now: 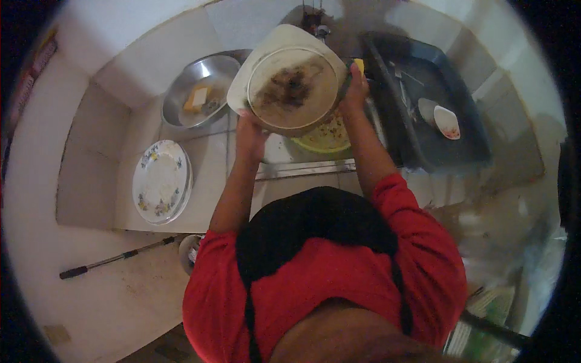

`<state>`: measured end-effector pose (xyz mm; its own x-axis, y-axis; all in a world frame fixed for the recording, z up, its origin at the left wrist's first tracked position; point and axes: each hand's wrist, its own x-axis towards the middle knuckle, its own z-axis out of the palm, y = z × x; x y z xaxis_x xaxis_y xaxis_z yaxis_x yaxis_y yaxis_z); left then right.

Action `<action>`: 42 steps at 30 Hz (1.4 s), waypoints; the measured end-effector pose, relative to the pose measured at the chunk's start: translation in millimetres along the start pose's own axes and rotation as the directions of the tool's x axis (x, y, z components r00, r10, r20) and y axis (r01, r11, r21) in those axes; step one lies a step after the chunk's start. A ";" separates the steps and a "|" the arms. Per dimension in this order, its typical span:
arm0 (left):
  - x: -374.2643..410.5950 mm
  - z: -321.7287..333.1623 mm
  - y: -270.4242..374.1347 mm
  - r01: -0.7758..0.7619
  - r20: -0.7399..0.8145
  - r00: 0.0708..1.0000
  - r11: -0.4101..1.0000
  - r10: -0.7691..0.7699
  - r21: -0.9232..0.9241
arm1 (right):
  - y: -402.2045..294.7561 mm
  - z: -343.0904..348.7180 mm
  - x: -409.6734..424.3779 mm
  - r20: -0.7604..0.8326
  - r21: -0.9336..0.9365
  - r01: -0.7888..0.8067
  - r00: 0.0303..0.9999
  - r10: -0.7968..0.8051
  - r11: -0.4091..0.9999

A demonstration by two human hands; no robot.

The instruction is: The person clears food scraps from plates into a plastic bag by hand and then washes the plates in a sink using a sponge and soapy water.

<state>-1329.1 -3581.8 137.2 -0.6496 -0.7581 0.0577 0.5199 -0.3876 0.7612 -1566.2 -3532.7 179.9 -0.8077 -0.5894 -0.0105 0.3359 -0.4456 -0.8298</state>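
Note:
Over the steel sink (278,152), my hands hold up a cream-coloured dish (324,81) with rounded corners. Dark brown smears mark its round, ringed face; whether this is its inside or its underside I cannot tell. My left hand (251,138) grips the lower left edge. At the right edge, my right hand (355,93) holds the dish along with a sponge (359,65), whose yellow side shows past the fingers. Partly hidden beneath the dish is a yellow-green container (327,138) with food scraps in it.
Left of the sink stands a steel bowl (174,106) holding a yellow-orange item and a pale block. Stacked floral plates (160,181) sit nearer me. On the right, a dark tub (474,122) contains cutlery (404,90) and a small white dish (446,121). A faucet (322,31) rises behind.

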 end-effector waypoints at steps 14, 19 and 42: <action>18.8 13.2 -29.6 0.082 -0.171 0.982 0.996 -0.077 0.023 | 95.0 -13.0 -21.7 0.578 -0.816 0.574 0.806 0.131 0.071; 18.7 -1.5 -13.6 -0.066 -0.429 0.899 0.995 0.094 0.081 | 78.1 -34.7 -62.0 0.863 -0.399 0.884 0.272 0.426 0.244; -8.7 -41.5 -5.7 -0.126 -0.417 0.902 0.992 0.112 -0.006 | 73.3 -41.8 2.8 0.561 -0.771 0.537 0.827 -0.033 0.344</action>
<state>-1303.4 -3594.7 105.5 -0.2966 -0.9458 -0.1321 0.6007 -0.2923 0.7441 -1564.2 -3538.8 95.6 -0.4074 -0.8507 0.3321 -0.6914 0.0497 -0.7208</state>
